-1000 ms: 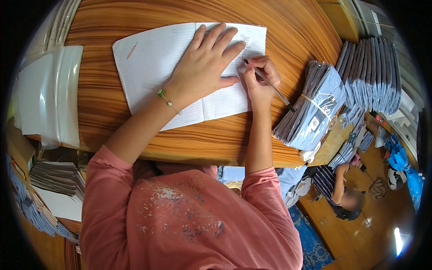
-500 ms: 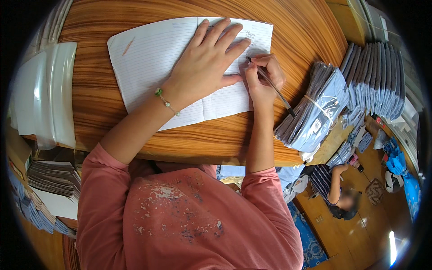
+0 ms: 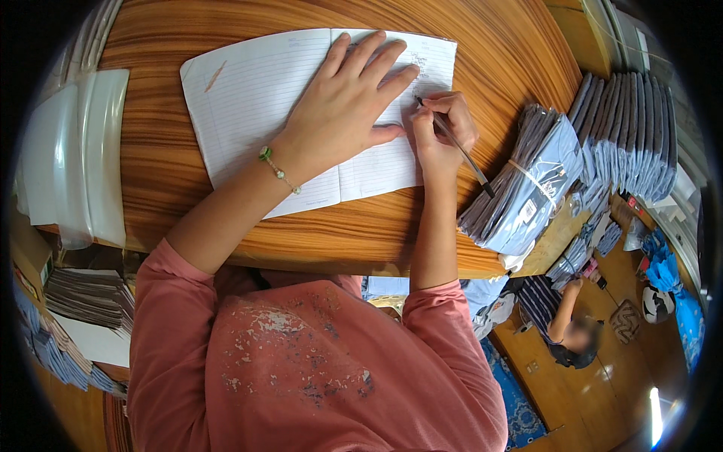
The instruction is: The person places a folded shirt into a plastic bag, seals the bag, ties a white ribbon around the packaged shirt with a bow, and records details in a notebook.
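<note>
An open lined notebook lies on the wood-grained table. My left hand rests flat across its middle and right page, fingers spread, with a beaded bracelet at the wrist. Between the fingers of my right hand is a slim pen with a dark tip and a dark end. The pen's tip meets the right page just below a short column of small handwriting. Part of both pages is hidden under my left hand.
Right of the notebook sits a banded bundle of plastic-wrapped blue garments, with more folded packs behind it. Clear plastic sleeves lie at the table's left edge. Another person is down on the floor at the lower right.
My right hand and the pen have shifted very slightly to the right on the page. My left hand stays in place. The other person's arm has moved a little.
</note>
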The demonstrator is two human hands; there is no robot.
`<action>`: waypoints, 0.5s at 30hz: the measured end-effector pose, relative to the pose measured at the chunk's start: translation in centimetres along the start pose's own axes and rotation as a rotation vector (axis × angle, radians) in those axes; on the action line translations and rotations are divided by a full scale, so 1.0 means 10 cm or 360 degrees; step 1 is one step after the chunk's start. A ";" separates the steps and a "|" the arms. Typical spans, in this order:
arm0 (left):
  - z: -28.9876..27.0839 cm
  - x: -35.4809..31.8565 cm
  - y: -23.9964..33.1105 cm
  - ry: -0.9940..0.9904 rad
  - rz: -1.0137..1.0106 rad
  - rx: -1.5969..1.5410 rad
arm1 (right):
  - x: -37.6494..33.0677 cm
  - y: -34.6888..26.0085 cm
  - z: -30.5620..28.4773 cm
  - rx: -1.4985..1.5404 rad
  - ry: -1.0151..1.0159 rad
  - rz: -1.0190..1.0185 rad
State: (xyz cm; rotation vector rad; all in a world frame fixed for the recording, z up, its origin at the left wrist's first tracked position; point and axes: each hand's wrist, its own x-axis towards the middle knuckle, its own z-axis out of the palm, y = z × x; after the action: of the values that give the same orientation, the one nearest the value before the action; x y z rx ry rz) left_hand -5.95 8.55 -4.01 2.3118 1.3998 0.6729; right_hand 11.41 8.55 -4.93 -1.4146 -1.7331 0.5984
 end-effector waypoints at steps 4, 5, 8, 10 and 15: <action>0.00 -0.01 0.00 0.0002 0.0003 -0.0008 | 0.01 -0.03 0.01 -0.0035 0.0008 -0.0005; 0.00 0.00 0.00 0.0004 0.0009 -0.0008 | 0.00 -0.01 0.00 -0.0011 0.0012 -0.0002; -0.01 -0.01 0.01 0.0004 0.0011 -0.0003 | 0.01 -0.05 -0.03 -0.0083 -0.0043 0.0015; 0.01 -0.02 0.01 0.0026 0.0014 0.0004 | -0.01 -0.06 -0.06 0.0150 0.0011 0.0144; -0.08 -0.02 0.00 0.0267 -0.0030 -0.0284 | 0.03 -0.30 -0.35 0.0872 0.0018 0.0614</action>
State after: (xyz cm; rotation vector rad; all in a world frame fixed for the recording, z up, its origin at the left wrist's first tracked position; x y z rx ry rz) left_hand -6.51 8.44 -3.38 2.1424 1.3692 0.9645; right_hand 12.48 7.62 -0.55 -1.3407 -1.1563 1.1682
